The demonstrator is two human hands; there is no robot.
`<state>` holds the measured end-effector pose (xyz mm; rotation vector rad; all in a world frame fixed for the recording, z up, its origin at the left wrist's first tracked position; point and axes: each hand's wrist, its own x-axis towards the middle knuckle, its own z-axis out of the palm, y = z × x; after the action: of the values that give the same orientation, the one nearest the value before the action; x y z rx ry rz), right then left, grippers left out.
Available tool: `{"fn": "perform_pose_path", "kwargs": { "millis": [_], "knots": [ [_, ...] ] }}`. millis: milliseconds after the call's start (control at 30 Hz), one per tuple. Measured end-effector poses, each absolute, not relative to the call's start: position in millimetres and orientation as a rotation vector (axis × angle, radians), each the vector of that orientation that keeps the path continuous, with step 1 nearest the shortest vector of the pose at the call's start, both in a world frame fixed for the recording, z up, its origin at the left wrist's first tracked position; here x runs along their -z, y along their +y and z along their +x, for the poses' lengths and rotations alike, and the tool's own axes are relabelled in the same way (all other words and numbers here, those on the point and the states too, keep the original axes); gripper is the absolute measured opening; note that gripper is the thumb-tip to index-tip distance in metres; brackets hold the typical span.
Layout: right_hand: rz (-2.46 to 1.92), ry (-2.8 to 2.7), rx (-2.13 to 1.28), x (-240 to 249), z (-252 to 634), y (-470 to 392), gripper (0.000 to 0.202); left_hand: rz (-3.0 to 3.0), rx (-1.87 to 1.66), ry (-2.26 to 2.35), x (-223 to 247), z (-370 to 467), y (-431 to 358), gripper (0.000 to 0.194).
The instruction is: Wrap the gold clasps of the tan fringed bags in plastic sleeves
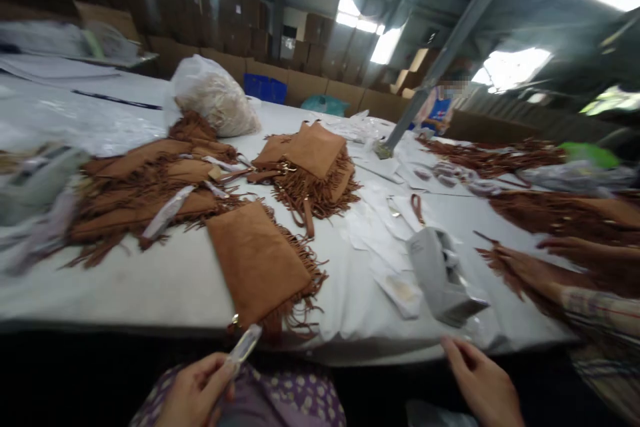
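My left hand is closed on a narrow strap wrapped in pale, shiny wrapping, held at the table's front edge. Just beyond it a brown suede fringed bag lies flat, with a gold-coloured clasp at its near corner by the wrapped strap. My right hand is at the table edge, just in front of a grey tape dispenser. Its thumb and forefinger are drawn together; whatever is between them is too small to make out.
Stacked fringed bags lie farther back, with a bag pile to the left. A filled plastic sack stands behind. A second dispenser is far left. At right, a co-worker's hand rests on brown fringed material. A slanted post rises mid-table.
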<state>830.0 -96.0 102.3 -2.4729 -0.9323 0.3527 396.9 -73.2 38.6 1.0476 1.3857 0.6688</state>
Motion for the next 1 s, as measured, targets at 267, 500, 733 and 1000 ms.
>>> {"fn": "perform_pose_path", "kwargs": {
  "millis": [267, 500, 733, 1000],
  "knots": [
    [-1.551, -1.573, -1.243, -89, 603, -77, 0.037, 1.304, -0.746, 1.488, -58, 397, -72, 0.035],
    [-1.5, -1.598, -1.301, -70, 545, -59, 0.037, 1.536, -0.787, 1.479, -56, 397, -80, 0.024],
    [-1.675, -1.434, -1.388, -47, 541, -49, 0.033, 1.593, -0.815, 1.455, -54, 394, -81, 0.025],
    [-1.43, -1.209, -1.753, -42, 542, -50, 0.045, 1.368, -0.782, 1.45, -52, 394, -83, 0.033]
  ]
}}
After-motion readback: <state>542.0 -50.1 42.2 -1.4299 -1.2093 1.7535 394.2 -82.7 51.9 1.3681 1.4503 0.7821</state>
